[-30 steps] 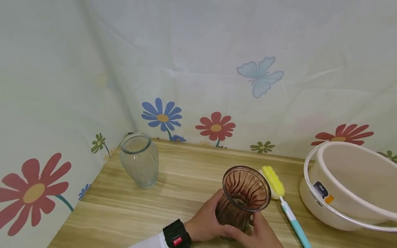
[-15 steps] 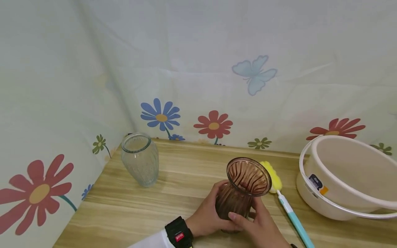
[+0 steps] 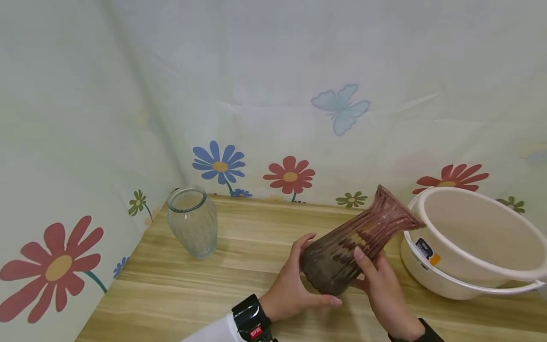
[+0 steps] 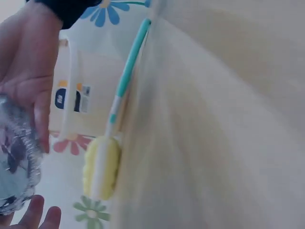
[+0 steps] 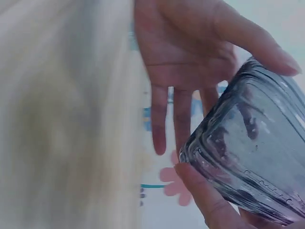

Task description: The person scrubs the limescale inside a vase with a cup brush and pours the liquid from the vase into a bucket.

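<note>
A ribbed brown glass vase [image 3: 337, 256] is tilted above the table, its flared mouth pointing up and right toward the bucket. My right hand [image 3: 386, 289] grips it around the side, thumb on the near face. Near the base, my left hand [image 3: 290, 282] is spread, with its thumb out below the vase; whether it touches the glass is hard to tell. In the right wrist view, the left fingers [image 5: 183, 109] look straight beside the vase base [image 5: 257, 152]. A bottle brush [image 4: 102, 164] with a yellow sponge head and turquoise handle shows in the left wrist view; the head view hides it.
A clear ribbed glass vase [image 3: 194, 228] stands upright at the left back of the wooden table [image 3: 171, 294]. At the right is a cream bucket [image 3: 436, 266] with its handle lowered. A flowered cloth [image 3: 256, 118] hangs behind and at the left.
The brown vase has been tipped from nearly upright to a steep rightward slant. My right hand has shifted right with it, and my left hand has loosened around the base.
</note>
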The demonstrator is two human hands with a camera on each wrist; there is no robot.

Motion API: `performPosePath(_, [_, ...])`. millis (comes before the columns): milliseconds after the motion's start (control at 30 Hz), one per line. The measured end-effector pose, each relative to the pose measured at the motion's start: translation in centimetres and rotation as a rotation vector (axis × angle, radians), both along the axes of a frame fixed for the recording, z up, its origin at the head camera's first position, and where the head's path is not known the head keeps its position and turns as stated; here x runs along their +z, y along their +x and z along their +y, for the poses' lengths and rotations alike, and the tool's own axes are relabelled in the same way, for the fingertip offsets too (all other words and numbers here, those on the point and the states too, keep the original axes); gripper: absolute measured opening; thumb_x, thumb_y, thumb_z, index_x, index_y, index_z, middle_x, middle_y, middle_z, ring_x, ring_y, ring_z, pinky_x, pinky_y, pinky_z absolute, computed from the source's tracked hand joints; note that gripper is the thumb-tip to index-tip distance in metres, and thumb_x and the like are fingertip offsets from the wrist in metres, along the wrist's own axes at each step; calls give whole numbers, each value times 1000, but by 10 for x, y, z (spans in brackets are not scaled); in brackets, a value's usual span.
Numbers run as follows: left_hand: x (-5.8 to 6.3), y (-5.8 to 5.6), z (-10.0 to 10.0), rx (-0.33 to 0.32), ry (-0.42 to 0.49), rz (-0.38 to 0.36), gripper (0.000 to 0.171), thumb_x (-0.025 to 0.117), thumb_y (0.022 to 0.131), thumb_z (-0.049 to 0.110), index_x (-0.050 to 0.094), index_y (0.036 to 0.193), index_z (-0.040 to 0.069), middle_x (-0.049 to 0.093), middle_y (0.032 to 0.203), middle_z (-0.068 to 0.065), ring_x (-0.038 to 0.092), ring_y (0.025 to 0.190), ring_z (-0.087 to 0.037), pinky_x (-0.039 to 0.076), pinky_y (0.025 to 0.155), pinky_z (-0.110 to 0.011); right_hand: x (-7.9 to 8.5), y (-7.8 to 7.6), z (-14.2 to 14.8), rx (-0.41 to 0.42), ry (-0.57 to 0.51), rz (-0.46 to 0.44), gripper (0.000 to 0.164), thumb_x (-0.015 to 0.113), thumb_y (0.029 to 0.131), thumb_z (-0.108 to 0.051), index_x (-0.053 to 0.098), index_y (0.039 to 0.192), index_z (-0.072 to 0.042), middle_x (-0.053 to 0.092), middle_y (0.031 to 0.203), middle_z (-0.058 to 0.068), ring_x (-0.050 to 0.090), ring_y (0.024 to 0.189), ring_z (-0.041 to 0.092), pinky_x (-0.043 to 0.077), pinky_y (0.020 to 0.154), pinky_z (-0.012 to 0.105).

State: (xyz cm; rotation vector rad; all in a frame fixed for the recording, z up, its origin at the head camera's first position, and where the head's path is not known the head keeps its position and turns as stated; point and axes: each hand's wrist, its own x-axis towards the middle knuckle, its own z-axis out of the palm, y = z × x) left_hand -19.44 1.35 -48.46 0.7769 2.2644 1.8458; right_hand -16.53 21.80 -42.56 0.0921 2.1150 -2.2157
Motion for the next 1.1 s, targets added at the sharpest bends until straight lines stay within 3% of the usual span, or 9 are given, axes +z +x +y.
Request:
performPosePath(167, [16,-2,20,42,72,24,123,96,73,38,9,159,45,37,158,12,46,140,-10,44,115,-34,12,-8,11,56,-184,95,36,33,114,-37,34,146,-21,62,130,-12,63,117,4,61,85,37])
performPosePath(333, [32,-7,39,97,139,64,126,96,74,30,5,160,45,37,157,9,46,140,-11,47,113,-35,23,-15,17,114,-279,146,44,26,113,-45,28,152,-25,53,141,-7,60,122,6,60,89,37])
performPosePath(500, [46,-8,50,129,170,55,123,95,75,30,7,159,47,36,157,11,45,138,-11,49,111,-35,31,-20,23,116,-369,177,50,23,111,-51,21,155,-26,43,148,-5,56,126,4,56,97,27])
performPosePath(700, [60,-10,62,158,196,60,114,91,78,32,11,158,45,38,157,11,46,136,-12,49,109,-36,35,-25,29,124,-486,206,53,23,111,-54,21,157,-28,44,152,-10,49,136,3,46,108,21])
performPosePath(933, [71,-19,73,175,235,135,113,91,78,29,15,162,38,40,158,8,46,137,-13,49,110,-38,38,-30,33,92,-616,223,53,27,110,-57,29,154,-28,53,144,-7,58,127,6,55,95,21])
performPosePath(1100, [80,-23,78,176,257,156,114,92,77,27,18,162,41,40,160,12,46,140,-12,48,111,-38,38,-31,36,122,-775,261,52,30,110,-56,39,151,-25,60,139,-4,63,121,8,57,85,21])
